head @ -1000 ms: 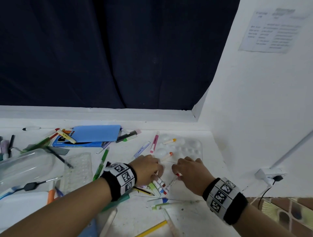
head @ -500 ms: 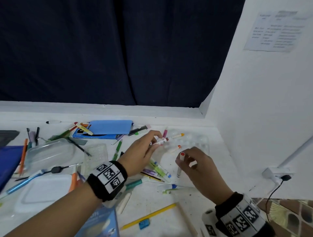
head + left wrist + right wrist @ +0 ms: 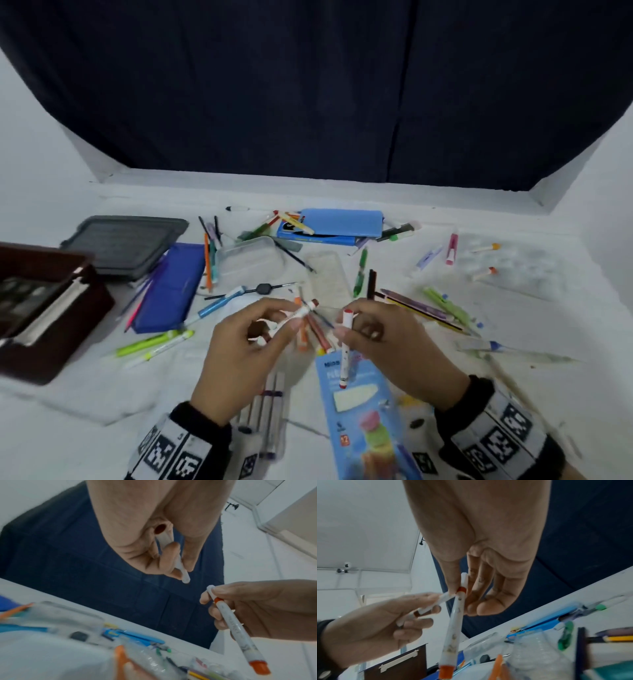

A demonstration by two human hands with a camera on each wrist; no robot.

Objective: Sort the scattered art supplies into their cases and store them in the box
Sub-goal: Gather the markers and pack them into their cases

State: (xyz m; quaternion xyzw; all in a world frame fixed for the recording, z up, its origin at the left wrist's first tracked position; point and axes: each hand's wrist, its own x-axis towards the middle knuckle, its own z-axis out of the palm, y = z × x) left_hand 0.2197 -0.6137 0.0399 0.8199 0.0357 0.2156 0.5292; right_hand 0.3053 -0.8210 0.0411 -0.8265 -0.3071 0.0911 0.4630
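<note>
My left hand [image 3: 253,339] pinches a white marker with a brown end [image 3: 297,314], held slantwise above the table; the same brown-ended marker [image 3: 171,550] shows between the fingers in the left wrist view. My right hand [image 3: 387,339] pinches a white marker with red ends [image 3: 346,346] near its top, so it hangs almost upright over a light blue marker case [image 3: 366,411]. The red-ended marker [image 3: 455,626] crosses the brown-ended marker [image 3: 428,608] in the right wrist view. Both hands are close together near the table's front.
A dark brown box [image 3: 44,308] stands open at the left, a grey lid [image 3: 126,243] behind it. A blue pouch [image 3: 171,287], clear plastic cases [image 3: 250,260], a blue case [image 3: 339,222] and many loose pens and markers lie scattered over the white table [image 3: 102,394].
Both hands have lifted off the far right of the table, each with one marker, and come back toward the front over the light blue case. The head view swung left, revealing the brown box.
</note>
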